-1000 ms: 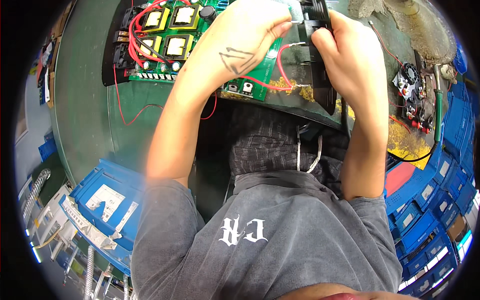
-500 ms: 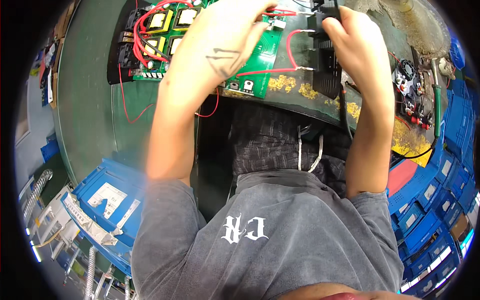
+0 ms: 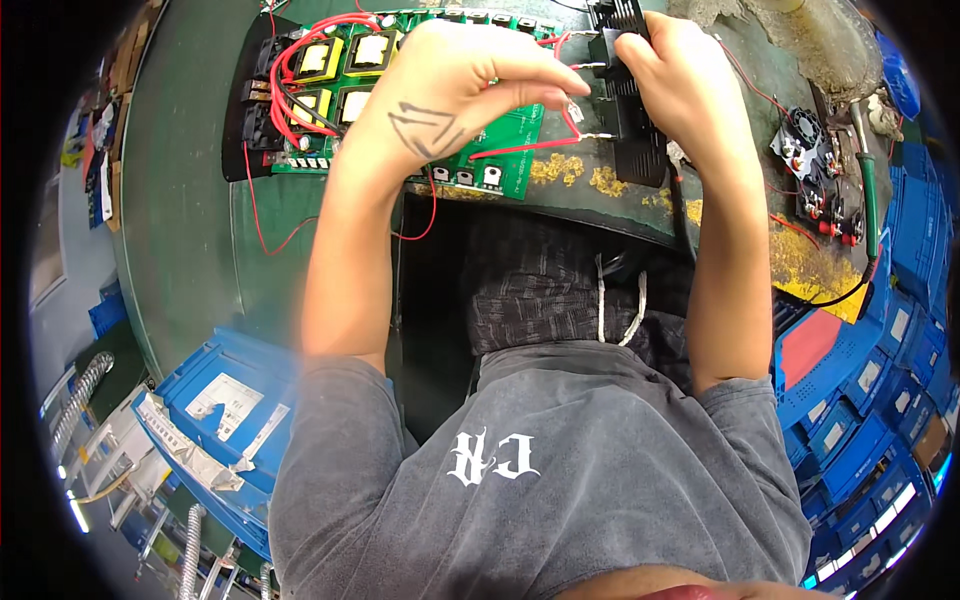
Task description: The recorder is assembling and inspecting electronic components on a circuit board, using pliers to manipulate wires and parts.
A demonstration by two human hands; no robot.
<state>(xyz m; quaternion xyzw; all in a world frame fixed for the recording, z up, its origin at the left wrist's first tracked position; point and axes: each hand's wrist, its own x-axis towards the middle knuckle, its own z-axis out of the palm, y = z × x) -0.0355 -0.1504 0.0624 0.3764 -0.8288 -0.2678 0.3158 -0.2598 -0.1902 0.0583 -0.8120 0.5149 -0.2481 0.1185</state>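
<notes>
- Head view: the left hand (image 3: 450,95) pinches a red wire (image 3: 520,148) by its bare end, lifted over the green circuit board (image 3: 400,110) on the bench (image 3: 190,200).
- The right hand (image 3: 680,85) clasps the black finned heatsink (image 3: 632,120), steadying it upright beside the wire's end.

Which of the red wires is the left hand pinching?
The short red wire with a bare metal tip, running across the green board to the left hand; the other red wires loop by the yellow transformers.

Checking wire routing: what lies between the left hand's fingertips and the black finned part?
In the head view, red wires with bare metal ends span between the left hand and the black finned part.
</notes>
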